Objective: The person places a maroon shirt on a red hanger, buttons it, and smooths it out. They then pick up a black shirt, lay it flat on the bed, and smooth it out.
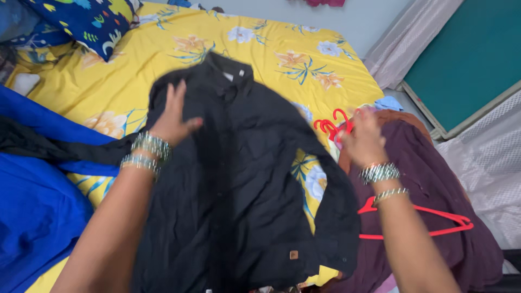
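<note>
Best done by smoothing the black collared cotton shirt (239, 179), spread on the yellow floral bedsheet (282, 59), with left hand (172, 116) flat, fingers open, right hand (362, 138) hovering near red plastic hangers (331, 126), fingers blurred, grip unclear.

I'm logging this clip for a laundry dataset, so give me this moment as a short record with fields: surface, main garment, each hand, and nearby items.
surface: bed with yellow floral sheet
main garment: black shirt, spread flat, collar away from the camera
left hand: open, palm resting on the shirt's shoulder area
right hand: blurred, at the shirt's other edge; grip unclear
nearby right: red hangers, one more red hanger lying on a maroon garment
nearby left: blue cloth, patterned pillow
</note>
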